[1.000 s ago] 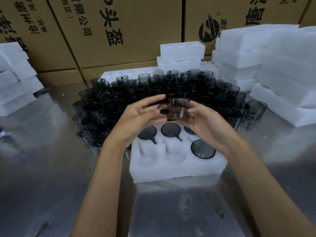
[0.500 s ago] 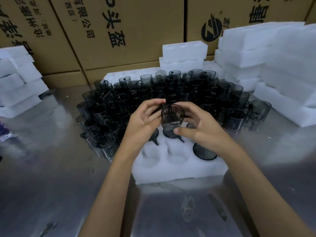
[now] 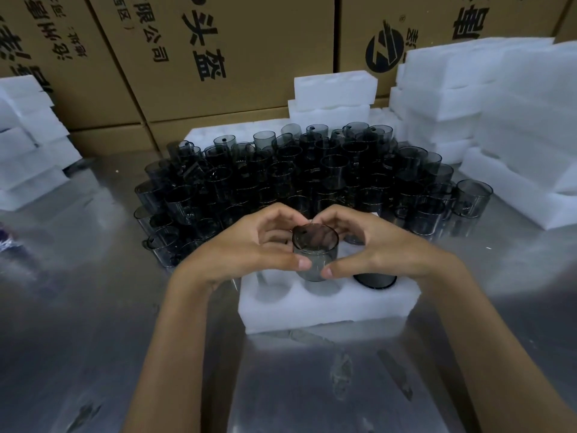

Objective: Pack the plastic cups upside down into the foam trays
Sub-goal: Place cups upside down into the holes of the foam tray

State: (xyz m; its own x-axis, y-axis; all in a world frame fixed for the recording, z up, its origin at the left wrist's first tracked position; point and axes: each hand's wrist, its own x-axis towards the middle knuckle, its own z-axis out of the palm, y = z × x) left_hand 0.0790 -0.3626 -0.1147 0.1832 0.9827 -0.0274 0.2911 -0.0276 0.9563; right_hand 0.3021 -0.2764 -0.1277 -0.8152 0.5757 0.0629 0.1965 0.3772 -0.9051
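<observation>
Near: foam tray [image 3: 327, 307] on steel table [image 3: 93, 339], front edge toward me. Both my hands on one smoky cup [image 3: 315, 251] above middle near pocket, base up. Left hand [image 3: 249, 248] and right hand [image 3: 374, 248] pinch its sides, thumbs in front, fingers behind. Looks light, thin, stiff, slick; I'd hold low on wall, press gently. Seated cup [image 3: 374, 278] in right pocket; left pocket empty. Far: crowd of loose cups [image 3: 312, 170], foam stacks [image 3: 499, 104], cartons [image 3: 218, 57].
</observation>
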